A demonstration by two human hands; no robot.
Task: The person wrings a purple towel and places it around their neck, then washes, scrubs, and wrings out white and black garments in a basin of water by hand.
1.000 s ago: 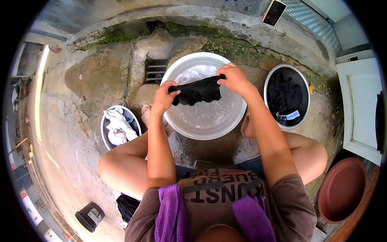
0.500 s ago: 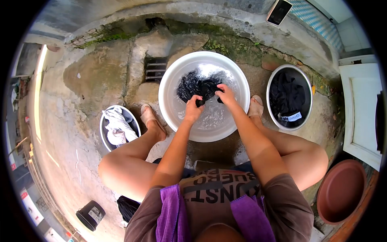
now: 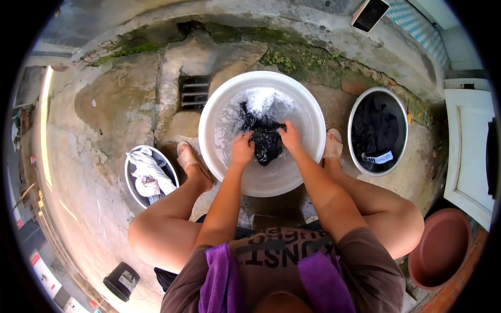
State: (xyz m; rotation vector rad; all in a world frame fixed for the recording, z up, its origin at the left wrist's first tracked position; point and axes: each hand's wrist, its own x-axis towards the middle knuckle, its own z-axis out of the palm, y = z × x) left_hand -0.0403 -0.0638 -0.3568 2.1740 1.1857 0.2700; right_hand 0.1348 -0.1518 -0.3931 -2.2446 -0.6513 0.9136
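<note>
A large white basin (image 3: 209, 151) with water in it stands on the ground between my feet. Dark wet cloth (image 3: 267, 143) lies bunched in the water, and its near part hangs between my two hands. At its left edge, my left hand (image 3: 242, 148) is closed on the cloth. The fingers of my right hand (image 3: 289, 136) pinch the cloth's upper right edge. Foamy, bright water shows beyond the cloth.
On the right stands a metal basin (image 3: 353, 146) of dark clothes; on the left, a smaller basin (image 3: 130, 182) of light clothes. Also around are a drain grate (image 3: 194, 93), a phone (image 3: 370, 15), a black bucket (image 3: 121, 281) and a reddish-brown tub (image 3: 439, 249).
My hands have moved slightly apart and my left hand is lower. The dark cloth has been drawn toward me and spread between them. The view has shifted a little.
</note>
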